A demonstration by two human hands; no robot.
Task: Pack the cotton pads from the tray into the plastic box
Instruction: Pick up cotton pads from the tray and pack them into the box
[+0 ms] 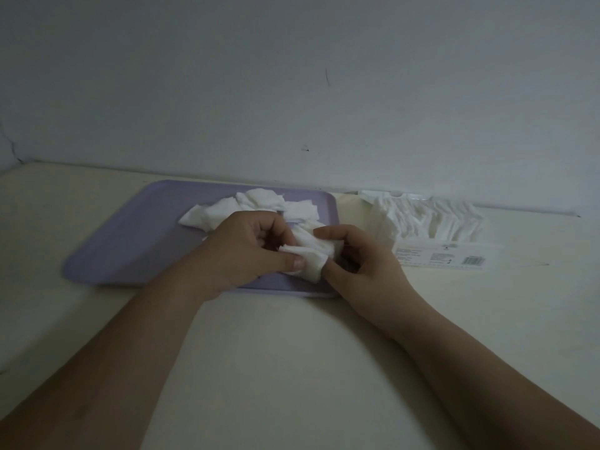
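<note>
Counter: one cream counter (292, 352) carries everything; its far edge meets a pale wall (292, 76).
Tray: one lavender tray (130, 241) with rounded corners lies at the counter's far edge, left of the middle. Its left half is bare.
Loose cotton pads: a single white heap of loose cotton pads (253, 206) sits in the tray's far right part. The pads overlap, so they cannot be counted singly.
Held cotton pads: one small bunch of held cotton pads (311, 251) is lifted over the tray's near right corner, between the two hands. Several layers show at its near edge; their exact count cannot be told.
Left hand: the left hand (246, 248) grips the left end of the bunch, thumb pressed on top, the other fingers (276, 232) curled behind.
Right hand: the right hand (367, 264) pinches the right end of the same bunch, forefinger arched over it and thumb under its near corner.
Plastic box: one clear plastic box (418, 199) stands at the counter's far edge, just beside the tray's right edge, apart from it.
Packed cotton pads: one row of packed cotton pads (431, 219) stands on edge inside the box, leaning, too close together to count.
Label: one white label (444, 254) with a barcode at its right end shows along the near side of the box; the print is too small to read.
Arms: two bare forearms reach in from the near edge of the counter.
</note>
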